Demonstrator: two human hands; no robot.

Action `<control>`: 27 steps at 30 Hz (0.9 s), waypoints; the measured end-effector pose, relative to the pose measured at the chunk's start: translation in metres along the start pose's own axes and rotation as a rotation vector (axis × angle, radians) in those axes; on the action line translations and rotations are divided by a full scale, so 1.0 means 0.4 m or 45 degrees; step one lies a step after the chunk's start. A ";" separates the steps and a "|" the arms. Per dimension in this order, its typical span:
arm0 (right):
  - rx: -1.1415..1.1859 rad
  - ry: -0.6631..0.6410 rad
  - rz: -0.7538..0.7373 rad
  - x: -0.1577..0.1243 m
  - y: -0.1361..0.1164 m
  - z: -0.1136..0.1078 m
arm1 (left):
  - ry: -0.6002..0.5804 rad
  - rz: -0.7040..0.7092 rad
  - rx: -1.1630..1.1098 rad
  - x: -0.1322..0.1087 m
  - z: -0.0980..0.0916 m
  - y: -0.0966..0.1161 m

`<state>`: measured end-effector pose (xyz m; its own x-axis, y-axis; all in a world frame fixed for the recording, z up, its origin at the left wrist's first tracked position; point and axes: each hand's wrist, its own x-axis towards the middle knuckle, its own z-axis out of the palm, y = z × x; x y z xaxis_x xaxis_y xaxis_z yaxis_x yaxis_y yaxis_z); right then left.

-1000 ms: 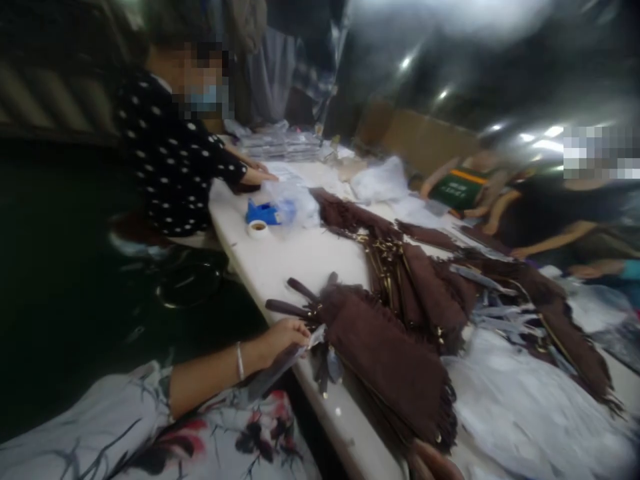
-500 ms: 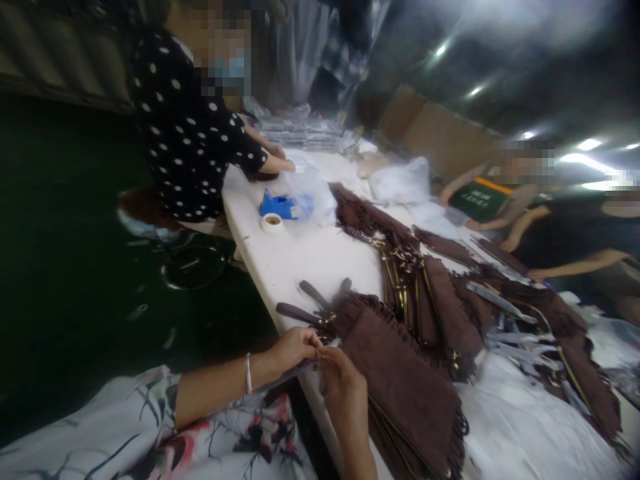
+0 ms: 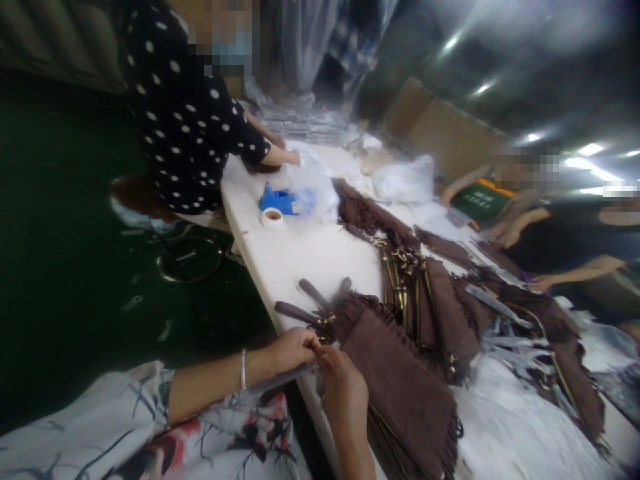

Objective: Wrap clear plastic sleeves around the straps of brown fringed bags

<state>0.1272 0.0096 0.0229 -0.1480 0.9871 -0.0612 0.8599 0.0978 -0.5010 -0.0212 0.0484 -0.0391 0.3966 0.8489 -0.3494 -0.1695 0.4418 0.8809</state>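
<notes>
Right hand (image 3: 343, 393) now meets left hand (image 3: 293, 348), fingertips pinched narrow beside brown fringed bag (image 3: 400, 380); pinched item is too small to identify. Tape roll (image 3: 273, 217) lies well apart.

This is a small garment-accessory workshop. A long white table (image 3: 310, 257) is heaped with brown fringed bags (image 3: 400, 380) bearing gold-coloured hardware, many alike. Several people sit along both sides, among them a person in a spotted top (image 3: 190, 120). A tape roll (image 3: 273, 217), a blue dispenser (image 3: 277, 200), stacked clear plastic sleeves (image 3: 300, 123) and cardboard boxes (image 3: 440, 137) lie about under strip lights (image 3: 590, 148).
</notes>
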 end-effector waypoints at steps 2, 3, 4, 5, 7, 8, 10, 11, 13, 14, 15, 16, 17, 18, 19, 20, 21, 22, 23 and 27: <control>-0.109 -0.037 0.006 0.003 -0.008 -0.006 | -0.019 -0.012 0.021 0.000 -0.006 0.000; -0.163 -0.055 0.007 0.005 -0.010 -0.009 | -0.027 -0.020 0.028 -0.001 -0.008 0.001; -0.210 -0.071 0.008 0.007 -0.013 -0.011 | -0.034 -0.027 0.032 -0.002 -0.010 0.003; -0.245 -0.086 0.007 0.011 -0.014 -0.012 | -0.040 -0.032 0.035 -0.003 -0.011 0.005; -0.277 -0.116 0.013 0.018 -0.017 -0.015 | -0.049 -0.028 0.038 -0.007 -0.009 0.009; -0.281 -0.127 0.023 0.022 -0.018 -0.017 | -0.053 -0.019 0.041 -0.008 -0.006 0.011; -0.278 -0.137 0.049 0.026 -0.017 -0.018 | -0.040 0.002 0.052 -0.010 0.002 0.009; -0.267 -0.134 0.063 0.027 -0.016 -0.016 | -0.018 0.012 0.053 -0.010 0.006 0.005; -0.202 -0.097 0.077 0.025 -0.007 -0.003 | 0.047 0.028 0.029 -0.005 0.014 -0.008; -0.147 -0.063 0.082 0.022 -0.001 0.008 | 0.071 0.039 0.004 -0.001 0.017 -0.016; -0.081 -0.008 0.087 0.020 0.008 0.022 | 0.086 0.054 -0.025 0.004 0.019 -0.024; -0.013 0.059 0.096 0.018 0.016 0.038 | 0.088 0.065 -0.049 0.010 0.020 -0.032; 0.048 0.140 0.102 0.015 0.024 0.055 | 0.085 0.073 -0.068 0.015 0.019 -0.039; 0.097 0.227 0.105 0.012 0.032 0.072 | 0.079 0.078 -0.084 0.019 0.019 -0.044; 0.133 0.307 0.104 0.008 0.037 0.088 | 0.073 0.081 -0.094 0.021 0.018 -0.047; 0.158 0.376 0.099 0.004 0.040 0.101 | 0.072 0.084 -0.101 0.021 0.017 -0.048; 0.176 0.426 0.097 -0.002 0.041 0.112 | 0.072 0.086 -0.106 0.020 0.017 -0.048; 0.189 0.457 0.099 -0.007 0.041 0.121 | 0.069 0.085 -0.107 0.018 0.017 -0.046; 0.195 0.473 0.108 -0.012 0.040 0.127 | 0.068 0.079 -0.106 0.015 0.017 -0.043; 0.186 0.454 0.113 -0.025 0.036 0.139 | 0.066 0.032 -0.115 0.007 0.023 -0.031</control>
<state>0.1138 -0.0057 -0.0318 0.1250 0.9755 0.1812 0.7794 0.0165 -0.6263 -0.0097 0.0425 -0.0482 0.3442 0.8728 -0.3459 -0.2605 0.4427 0.8580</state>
